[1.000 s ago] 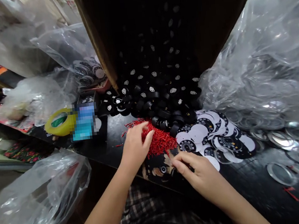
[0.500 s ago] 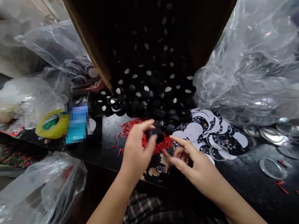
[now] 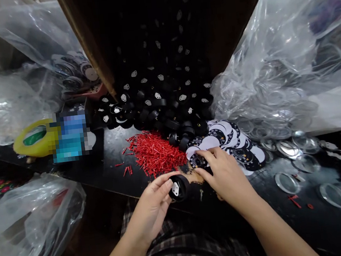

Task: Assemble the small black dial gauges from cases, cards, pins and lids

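In a big dark box [image 3: 86,43] sit round black cups [image 3: 159,101]; a crinkly clear bag [image 3: 262,68] holds rings. The left hand [image 3: 154,203] pinches one hollow cup [image 3: 181,188] near thin red sticks [image 3: 156,152]. The right hand [image 3: 225,173] touches a flat dial [image 3: 196,161]; gripping, I can't tell.

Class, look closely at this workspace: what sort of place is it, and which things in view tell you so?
Probably a small assembly workshop: a dark worktop bears a heap of small red parts and a pile of printed dial discs, with many black round casings massed behind.
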Demonstrator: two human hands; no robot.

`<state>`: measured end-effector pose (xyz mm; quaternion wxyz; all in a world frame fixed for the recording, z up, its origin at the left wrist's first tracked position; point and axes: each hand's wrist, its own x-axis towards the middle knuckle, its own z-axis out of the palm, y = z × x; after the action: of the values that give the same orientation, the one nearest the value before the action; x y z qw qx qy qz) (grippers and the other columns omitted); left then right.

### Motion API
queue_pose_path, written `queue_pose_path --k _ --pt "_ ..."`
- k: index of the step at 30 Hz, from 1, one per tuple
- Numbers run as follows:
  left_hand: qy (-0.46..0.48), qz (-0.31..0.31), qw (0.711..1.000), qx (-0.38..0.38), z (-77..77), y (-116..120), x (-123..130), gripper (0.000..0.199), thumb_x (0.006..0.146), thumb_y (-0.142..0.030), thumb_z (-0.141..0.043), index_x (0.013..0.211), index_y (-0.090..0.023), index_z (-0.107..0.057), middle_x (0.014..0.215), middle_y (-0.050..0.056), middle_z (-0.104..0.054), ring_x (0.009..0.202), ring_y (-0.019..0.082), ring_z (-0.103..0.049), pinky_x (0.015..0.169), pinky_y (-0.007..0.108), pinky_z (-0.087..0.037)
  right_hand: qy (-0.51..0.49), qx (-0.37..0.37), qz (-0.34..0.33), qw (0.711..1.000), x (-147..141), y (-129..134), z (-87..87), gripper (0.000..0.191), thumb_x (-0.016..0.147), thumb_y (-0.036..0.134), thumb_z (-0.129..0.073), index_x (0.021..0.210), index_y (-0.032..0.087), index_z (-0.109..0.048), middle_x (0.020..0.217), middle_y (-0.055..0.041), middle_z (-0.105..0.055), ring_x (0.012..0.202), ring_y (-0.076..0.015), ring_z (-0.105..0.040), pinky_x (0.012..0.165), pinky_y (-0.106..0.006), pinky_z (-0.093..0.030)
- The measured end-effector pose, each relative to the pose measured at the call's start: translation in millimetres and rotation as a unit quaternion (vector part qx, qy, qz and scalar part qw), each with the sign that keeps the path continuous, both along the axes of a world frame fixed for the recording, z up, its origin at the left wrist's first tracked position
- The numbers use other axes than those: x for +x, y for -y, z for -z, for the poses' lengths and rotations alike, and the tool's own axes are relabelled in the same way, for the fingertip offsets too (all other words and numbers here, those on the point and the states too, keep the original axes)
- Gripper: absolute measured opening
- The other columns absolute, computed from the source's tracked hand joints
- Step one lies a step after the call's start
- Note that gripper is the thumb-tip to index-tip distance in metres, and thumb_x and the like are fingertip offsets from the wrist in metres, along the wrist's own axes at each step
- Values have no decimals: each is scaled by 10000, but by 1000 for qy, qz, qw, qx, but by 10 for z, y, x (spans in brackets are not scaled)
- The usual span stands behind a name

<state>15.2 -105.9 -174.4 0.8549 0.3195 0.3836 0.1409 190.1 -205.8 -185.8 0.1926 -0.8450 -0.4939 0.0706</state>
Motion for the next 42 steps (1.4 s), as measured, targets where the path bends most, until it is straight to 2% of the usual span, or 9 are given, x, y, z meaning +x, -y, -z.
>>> queue_pose_path --k 2,5,10,13,15,20,24,32,42 --pt "17 27 998 -60 -41 48 -19 295 743 -318 -756 970 -130 -733 1016 91 -736 937 163 -661 837 210 -485 14 5 2 1000 43 -18 28 270 807 259 -630 1063 173 -616 1021 -124 -588 947 -308 -567 820 -455 -445" --pt "12 69 989 -131 -49 172 -77 278 759 -300 -746 959 -109 -727 1037 118 -730 958 171 -672 830 206 -499 -111 52 52 991 67 6 17 114 826 284 -603 878 182 -597 812 -48 -605 742 -206 -574 685 -327 -456" --pt "-13 105 973 -203 -36 284 -147 256 808 -352 -690 973 -162 -641 1045 119 -722 917 269 -710 650 285 -565 -259 126 108 951 94 96 -65 273 870 444 -549 806 201 -656 677 4 -607 635 -155 -550 616 -273 -426" --pt "-14 90 980 -179 -60 195 -111 282 863 -400 -613 1060 -203 -564 1058 114 -714 817 258 -731 559 240 -541 -253 223 110 935 49 109 -75 252 860 418 -569 828 207 -704 908 -42 -668 868 -200 -603 790 -313 -458" --pt "-3 47 990 -131 -78 108 -54 238 882 -359 -597 1065 -219 -538 1068 91 -707 833 227 -726 599 230 -543 -306 246 129 910 -29 94 -61 232 835 423 -608 825 212 -703 886 -39 -666 830 -190 -608 755 -306 -480" --pt "57 -43 996 -54 -67 -16 95 209 895 -294 -588 1085 -214 -558 1070 61 -692 869 148 -678 731 241 -538 -527 237 116 808 -226 47 -42 354 827 408 -636 1133 230 -634 890 -26 -687 749 -148 -636 662 -261 -519" --pt "59 -44 996 -57 -44 17 176 294 898 -364 -572 1117 -170 -602 1096 104 -688 899 168 -666 746 250 -529 -465 219 129 848 -259 71 -103 265 853 390 -609 1068 243 -658 996 -26 -692 890 -160 -639 771 -272 -512" --pt "43 -39 998 13 -42 189 263 334 843 -328 -654 1168 -248 -659 1216 57 -659 1146 232 -580 916 322 -499 -264 219 92 935 -440 -58 -255 110 873 295 -571 936 213 -609 851 -16 -652 742 -143 -617 674 -258 -504" --pt "30 20 994 103 35 145 222 402 839 -315 -657 1237 -265 -620 1283 31 -627 1211 245 -544 988 353 -482 -358 170 87 914 -357 -4 -219 158 863 359 -569 870 203 -544 770 -6 -604 665 -145 -601 627 -279 -488"
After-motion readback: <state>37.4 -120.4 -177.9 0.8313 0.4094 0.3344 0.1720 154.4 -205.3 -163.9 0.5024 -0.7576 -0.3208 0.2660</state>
